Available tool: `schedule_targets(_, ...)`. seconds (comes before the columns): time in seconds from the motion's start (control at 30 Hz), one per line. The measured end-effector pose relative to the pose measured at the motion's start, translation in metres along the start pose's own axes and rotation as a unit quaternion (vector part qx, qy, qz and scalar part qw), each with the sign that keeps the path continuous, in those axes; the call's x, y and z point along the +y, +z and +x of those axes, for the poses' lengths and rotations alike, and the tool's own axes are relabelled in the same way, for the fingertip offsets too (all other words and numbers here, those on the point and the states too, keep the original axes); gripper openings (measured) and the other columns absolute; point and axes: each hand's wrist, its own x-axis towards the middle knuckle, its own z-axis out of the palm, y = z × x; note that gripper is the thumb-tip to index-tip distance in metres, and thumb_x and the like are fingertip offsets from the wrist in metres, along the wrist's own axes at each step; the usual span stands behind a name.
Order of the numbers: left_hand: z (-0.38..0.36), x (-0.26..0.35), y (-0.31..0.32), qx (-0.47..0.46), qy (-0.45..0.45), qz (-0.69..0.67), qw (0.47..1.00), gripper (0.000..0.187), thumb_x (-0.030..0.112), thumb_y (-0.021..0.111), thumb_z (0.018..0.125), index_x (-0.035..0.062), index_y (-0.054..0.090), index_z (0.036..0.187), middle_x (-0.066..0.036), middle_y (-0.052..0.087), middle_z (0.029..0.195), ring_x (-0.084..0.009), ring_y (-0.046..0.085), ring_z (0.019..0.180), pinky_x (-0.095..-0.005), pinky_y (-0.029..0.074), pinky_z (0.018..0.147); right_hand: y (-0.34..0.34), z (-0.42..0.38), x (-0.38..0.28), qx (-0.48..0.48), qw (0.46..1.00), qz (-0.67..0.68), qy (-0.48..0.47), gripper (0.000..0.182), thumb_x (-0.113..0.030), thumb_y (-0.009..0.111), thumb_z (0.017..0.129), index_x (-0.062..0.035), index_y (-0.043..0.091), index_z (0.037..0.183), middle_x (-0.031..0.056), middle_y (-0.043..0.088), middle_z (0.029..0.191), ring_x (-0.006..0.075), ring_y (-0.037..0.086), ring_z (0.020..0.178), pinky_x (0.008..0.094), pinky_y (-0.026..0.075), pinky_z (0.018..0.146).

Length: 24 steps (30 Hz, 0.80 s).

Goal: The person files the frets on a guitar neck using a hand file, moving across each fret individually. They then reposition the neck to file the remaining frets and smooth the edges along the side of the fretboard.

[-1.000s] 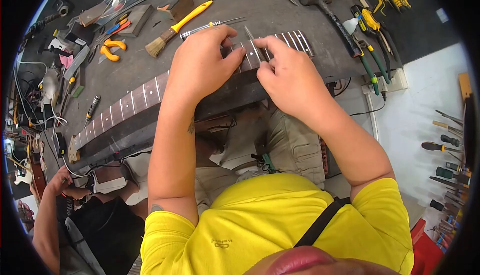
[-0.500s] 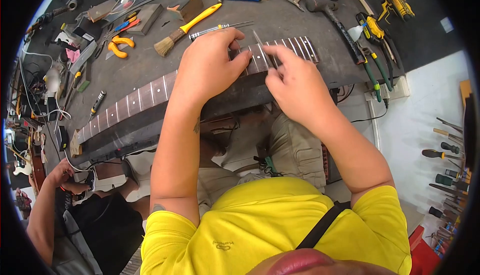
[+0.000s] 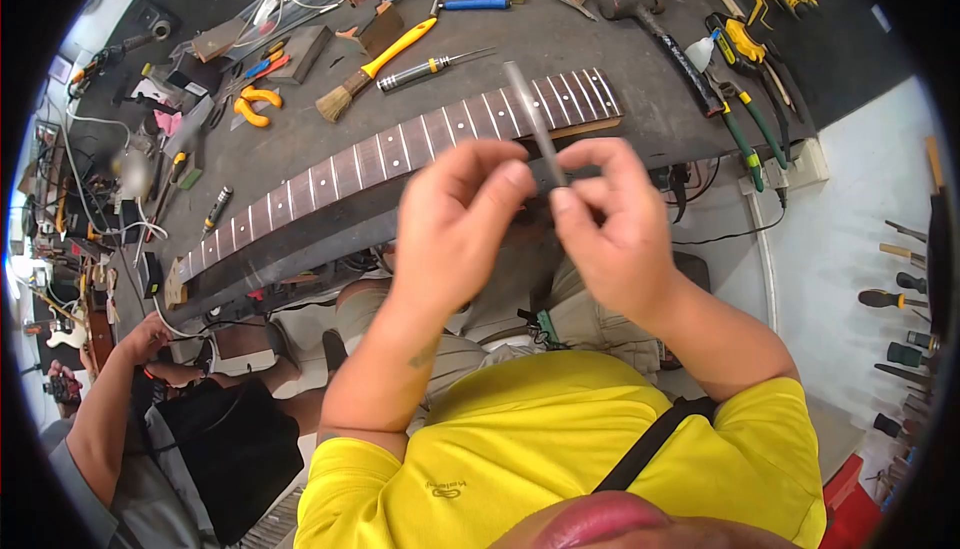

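A guitar neck [image 3: 355, 165] with a dark fretboard, bright frets and pale dots lies along the bench's front edge. In front of its right part, my right hand [image 3: 620, 224] is closed, pinching the lower end of a slim grey metal file [image 3: 535, 121]. The file slants up and left across the fretboard in view; whether it touches cannot be told. My left hand [image 3: 455, 214] is beside it on the left, fingers curled and thumb near the index fingertip; anything between them is hidden. Both hands are slightly blurred.
Behind the neck lie a screwdriver [image 3: 415, 73], a yellow-handled brush [image 3: 397, 47], a blue-handled tool [image 3: 475, 4] and orange-handled pliers [image 3: 257, 106]. A hammer [image 3: 665, 49] and green-handled cutters [image 3: 742, 149] lie at right. Another person's arm [image 3: 105, 419] is at lower left.
Both hands have drawn back from the fretboard toward my body, uncovering the frets. The file has come along in my right hand and shows more clearly.
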Motion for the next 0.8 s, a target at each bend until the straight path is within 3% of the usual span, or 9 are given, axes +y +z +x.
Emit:
schedule_targets(0.03, -0.01, -0.004, 0.004, -0.032, -0.033, -0.039, 0.998, 0.019, 0.011, 0.071, 0.111, -0.0058, 0.071, 0.12, -0.005, 0.077, 0.1, -0.0088, 0.069, 0.092, -0.0269, 0.057, 0.083, 0.009, 0.003, -0.002, 0.0, 1.0, -0.013, -0.027, 0.028, -0.007, 0.072, 0.104, 0.0, 0.058, 0.127, 0.0107, 0.07, 0.071, 0.0154, 0.064, 0.06, 0.0341, 0.051, 0.059)
schedule_targets(0.17, -0.021, -0.013, 0.002, 0.009, -0.077, -0.183, 0.98, 0.015, 0.011, 0.067, 0.114, -0.0022, 0.072, 0.119, -0.006, 0.076, 0.101, -0.0126, 0.073, 0.089, -0.0264, 0.059, 0.082, 0.033, 0.004, 0.017, -0.001, 0.996, -0.032, -0.083, 0.028, -0.006, 0.075, 0.101, -0.0031, 0.061, 0.125, 0.0093, 0.066, 0.07, 0.0248, 0.065, 0.056, 0.0372, 0.052, 0.057)
schedule_targets(0.33, -0.026, -0.012, -0.004, 0.029, -0.05, -0.138, 0.989, 0.014, 0.011, 0.065, 0.115, -0.0016, 0.071, 0.118, -0.002, 0.073, 0.098, -0.0083, 0.066, 0.084, -0.0253, 0.055, 0.075, 0.02, 0.009, 0.013, -0.022, 0.99, -0.05, -0.129, 0.032, -0.015, 0.082, 0.097, -0.007, 0.065, 0.123, 0.0074, 0.067, 0.075, 0.0293, 0.069, 0.063, 0.0409, 0.054, 0.06)
schedule_targets(0.4, -0.025, -0.011, -0.01, 0.074, -0.06, -0.121, 0.988, 0.016, 0.012, 0.059, 0.117, 0.0009, 0.071, 0.117, -0.001, 0.072, 0.096, -0.0069, 0.063, 0.082, -0.0238, 0.052, 0.074, -0.01, 0.032, 0.016, -0.084, 0.956, -0.117, -0.257, 0.037, -0.026, 0.086, 0.093, -0.0083, 0.068, 0.12, 0.0061, 0.07, 0.08, 0.032, 0.071, 0.073, 0.0439, 0.057, 0.069)
schedule_targets(0.5, -0.026, 0.0, -0.014, 0.103, -0.088, -0.023, 0.991, 0.022, 0.016, 0.052, 0.119, 0.0041, 0.07, 0.117, 0.001, 0.07, 0.095, -0.0053, 0.059, 0.081, -0.0217, 0.049, 0.072, -0.065, 0.09, 0.031, -0.033, 0.901, -0.283, -0.326, 0.055, -0.037, 0.087, 0.088, -0.0055, 0.07, 0.13, 0.0146, 0.071, 0.124, 0.0385, 0.066, 0.119, 0.0489, 0.054, 0.103)
schedule_targets(0.53, -0.027, -0.006, -0.017, 0.118, -0.099, 0.016, 0.988, 0.022, 0.018, 0.053, 0.117, 0.0046, 0.07, 0.122, 0.0, 0.07, 0.094, -0.0057, 0.06, 0.079, -0.0221, 0.045, 0.065, -0.072, 0.105, 0.044, -0.037, 0.903, -0.293, -0.311, 0.057, -0.037, 0.088, 0.087, -0.0057, 0.07, 0.131, 0.0146, 0.071, 0.126, 0.0386, 0.064, 0.122, 0.0489, 0.052, 0.107)
schedule_targets(0.7, -0.027, -0.013, -0.01, 0.113, -0.127, 0.047, 0.984, 0.027, 0.015, 0.051, 0.118, -0.0014, 0.068, 0.132, 0.001, 0.064, 0.083, -0.0037, 0.047, 0.067, -0.0216, 0.037, 0.061, -0.061, 0.126, 0.076, -0.115, 0.913, -0.27, -0.282, 0.065, -0.039, 0.09, 0.084, -0.0086, 0.069, 0.137, 0.0146, 0.069, 0.133, 0.0371, 0.063, 0.129, 0.0485, 0.05, 0.113)
schedule_targets(0.77, -0.028, -0.016, 0.001, 0.136, -0.033, 0.18, 0.974, 0.028, 0.012, 0.052, 0.118, -0.0032, 0.066, 0.137, 0.001, 0.064, 0.083, -0.0025, 0.046, 0.067, -0.0212, 0.036, 0.061, -0.061, 0.125, 0.076, -0.165, 0.908, -0.32, -0.212, 0.071, -0.041, 0.092, 0.083, -0.0104, 0.068, 0.143, 0.0153, 0.067, 0.14, 0.0349, 0.063, 0.134, 0.047, 0.048, 0.117)
schedule_targets(0.8, -0.027, -0.015, 0.001, 0.141, -0.046, 0.205, 0.967, 0.029, 0.009, 0.058, 0.115, -0.0066, 0.065, 0.138, -0.004, 0.069, 0.078, -0.0094, 0.062, 0.074, -0.0282, 0.051, 0.069, -0.061, 0.125, 0.075, -0.173, 0.912, -0.316, -0.195, 0.073, -0.045, 0.093, 0.083, -0.012, 0.068, 0.144, 0.0145, 0.067, 0.14, 0.0348, 0.062, 0.135, 0.0474, 0.047, 0.119)
